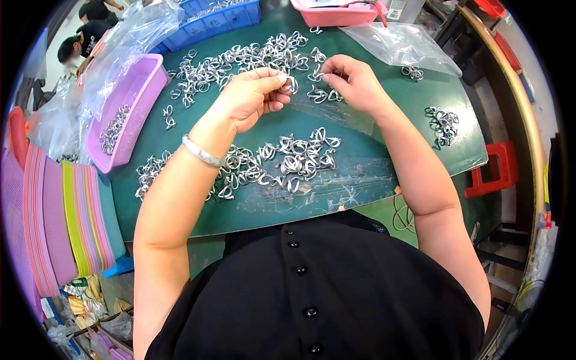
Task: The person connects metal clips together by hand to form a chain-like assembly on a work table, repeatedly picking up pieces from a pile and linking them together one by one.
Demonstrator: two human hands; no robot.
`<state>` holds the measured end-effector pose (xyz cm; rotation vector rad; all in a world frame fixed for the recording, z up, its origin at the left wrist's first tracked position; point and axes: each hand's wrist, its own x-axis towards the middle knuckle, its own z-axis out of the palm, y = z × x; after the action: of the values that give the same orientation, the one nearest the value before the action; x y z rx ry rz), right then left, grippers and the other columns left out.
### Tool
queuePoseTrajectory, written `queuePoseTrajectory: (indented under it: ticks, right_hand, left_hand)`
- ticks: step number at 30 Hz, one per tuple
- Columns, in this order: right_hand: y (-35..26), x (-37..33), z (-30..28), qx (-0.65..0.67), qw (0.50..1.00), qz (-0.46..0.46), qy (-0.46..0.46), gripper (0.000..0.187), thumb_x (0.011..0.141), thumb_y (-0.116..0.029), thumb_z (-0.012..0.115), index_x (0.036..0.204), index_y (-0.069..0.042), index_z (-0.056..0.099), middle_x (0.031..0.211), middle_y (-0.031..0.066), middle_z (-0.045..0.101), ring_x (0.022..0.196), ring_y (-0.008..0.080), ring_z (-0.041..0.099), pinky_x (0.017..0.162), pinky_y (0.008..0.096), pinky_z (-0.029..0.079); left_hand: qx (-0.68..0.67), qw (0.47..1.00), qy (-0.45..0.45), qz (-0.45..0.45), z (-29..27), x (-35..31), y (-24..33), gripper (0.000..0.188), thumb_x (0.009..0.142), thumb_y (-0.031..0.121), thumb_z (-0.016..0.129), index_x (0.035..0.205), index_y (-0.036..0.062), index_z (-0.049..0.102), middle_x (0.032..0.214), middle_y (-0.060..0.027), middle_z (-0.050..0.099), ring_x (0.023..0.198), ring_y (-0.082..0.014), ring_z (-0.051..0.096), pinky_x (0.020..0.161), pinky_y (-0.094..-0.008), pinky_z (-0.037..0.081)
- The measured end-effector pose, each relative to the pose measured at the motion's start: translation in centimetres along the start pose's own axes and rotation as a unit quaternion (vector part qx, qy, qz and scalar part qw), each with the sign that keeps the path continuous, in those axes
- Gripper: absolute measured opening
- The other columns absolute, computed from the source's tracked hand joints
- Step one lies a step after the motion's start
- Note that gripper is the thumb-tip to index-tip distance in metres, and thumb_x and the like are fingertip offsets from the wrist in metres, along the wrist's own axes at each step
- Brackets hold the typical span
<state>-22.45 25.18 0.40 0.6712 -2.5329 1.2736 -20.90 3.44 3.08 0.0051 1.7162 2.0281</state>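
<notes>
Between the thumb and forefinger of my left hand [258, 96] is a small silver metal ring [293, 86], a bent, looped piece. A bangle circles that wrist. My right hand [354, 84] is just to the right, its thumb and fingertips pinched together beside a silver loop at the heap's edge; what sits in the pinch is too small to make out. Beyond both hands spreads a large heap of similar rings [240, 57]. Nearer to me lies a second pile of rings [300, 157], partly covered by my left forearm.
A purple bin [137, 120] with rings stands left, beside stacked coloured baskets [90, 210]. At the back are a blue crate [210, 24] and a pink basket [336, 17]. A clear plastic bag [402, 47] and small ring clusters [443, 126] lie right. A red stool [495, 171] stands beyond the edge.
</notes>
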Motion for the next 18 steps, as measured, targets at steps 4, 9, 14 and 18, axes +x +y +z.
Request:
queuePoseTrajectory:
  ticks: [4, 9, 14, 18]
  right_hand:
    - [0.0, -0.3, 0.2, 0.208, 0.973, 0.075, -0.073, 0.008, 0.077, -0.005, 0.057, 0.083, 0.0, 0.055, 0.078, 0.0025, 0.056, 0.065, 0.0087, 0.052, 0.061, 0.0225, 0.043]
    - [-1.3, -0.6, -0.1, 0.341, 0.93, 0.083, -0.111, 0.009, 0.079, -0.004, 0.057, 0.086, 0.001, 0.053, 0.089, 0.0053, 0.057, 0.077, 0.0111, 0.058, 0.068, 0.0227, 0.046]
    - [-2.3, -1.1, -0.1, 0.403, 0.899, 0.092, -0.141, 0.009, 0.078, -0.001, 0.057, 0.085, 0.001, 0.053, 0.092, 0.0076, 0.057, 0.08, 0.0137, 0.059, 0.072, 0.0253, 0.048]
    - [-2.5, -1.3, 0.0, 0.423, 0.891, 0.092, -0.136, 0.013, 0.077, -0.001, 0.058, 0.088, 0.001, 0.052, 0.092, 0.0075, 0.057, 0.08, 0.0141, 0.059, 0.074, 0.0256, 0.048]
  left_hand:
    - [-0.032, 0.999, -0.009, -0.022, 0.0, -0.6, -0.1, 0.009, 0.084, 0.013, 0.053, 0.085, 0.0057, 0.057, 0.076, -0.0013, 0.058, 0.065, -0.0092, 0.055, 0.057, -0.0203, 0.045]
    - [-0.072, 0.997, -0.021, -0.026, 0.2, -1.3, -0.5, 0.008, 0.085, 0.013, 0.052, 0.088, 0.0054, 0.056, 0.074, -0.0011, 0.057, 0.063, -0.0091, 0.054, 0.055, -0.0198, 0.045]
    - [-0.103, 0.994, -0.033, -0.026, 0.5, -1.5, -1.0, 0.01, 0.085, 0.009, 0.049, 0.093, 0.0043, 0.054, 0.073, -0.0016, 0.056, 0.062, -0.0092, 0.054, 0.053, -0.0189, 0.045]
    - [-0.142, 0.989, -0.036, -0.026, 0.9, -1.7, -1.1, 0.015, 0.087, 0.006, 0.045, 0.1, 0.0038, 0.053, 0.073, -0.0023, 0.055, 0.063, -0.0097, 0.054, 0.054, -0.0197, 0.045]
